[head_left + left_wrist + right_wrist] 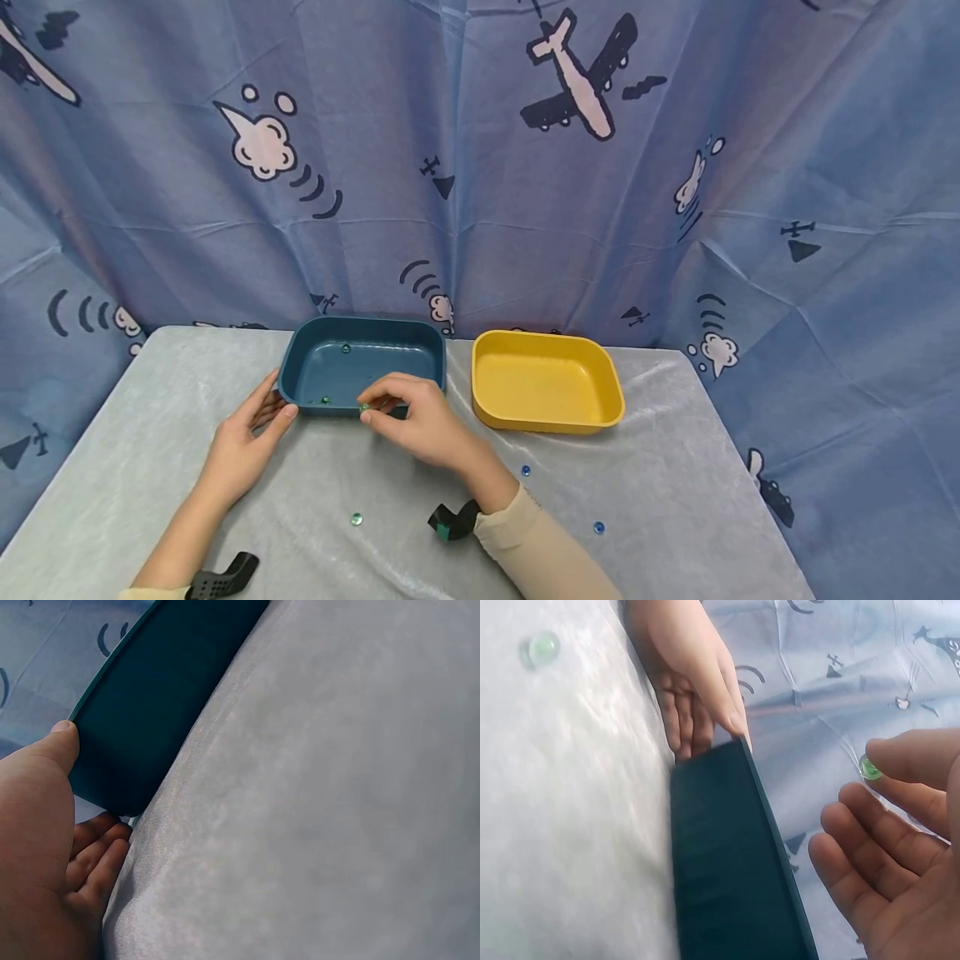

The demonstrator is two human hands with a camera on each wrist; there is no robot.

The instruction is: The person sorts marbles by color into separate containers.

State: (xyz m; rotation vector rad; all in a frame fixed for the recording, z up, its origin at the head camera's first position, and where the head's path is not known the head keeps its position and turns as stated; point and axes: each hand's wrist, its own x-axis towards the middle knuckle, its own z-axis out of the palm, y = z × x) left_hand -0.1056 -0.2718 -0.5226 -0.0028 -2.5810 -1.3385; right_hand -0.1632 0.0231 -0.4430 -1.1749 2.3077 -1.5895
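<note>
My right hand point(420, 421) pinches a small green glass bead point(870, 767) between thumb and index finger, above the front rim of the dark teal tray point(300, 354). Its other fingers are spread loosely in the right wrist view. At the tray's left front corner, my left hand point(243, 442) holds on, with the thumb point(66, 735) on the rim and the fingers low against the side. Inside the tray lie a green bead point(346, 348) towards the back and another green bead point(326, 400) near the front wall. My right hand hides part of the tray.
A yellow tray point(547, 427) stands to the right of the teal one. On the grey cloth point(675, 467) lie a green bead point(356, 518) in front, a blue bead point(526, 471) and a second blue bead point(598, 527) to the right. A patterned curtain point(375, 167) hangs behind.
</note>
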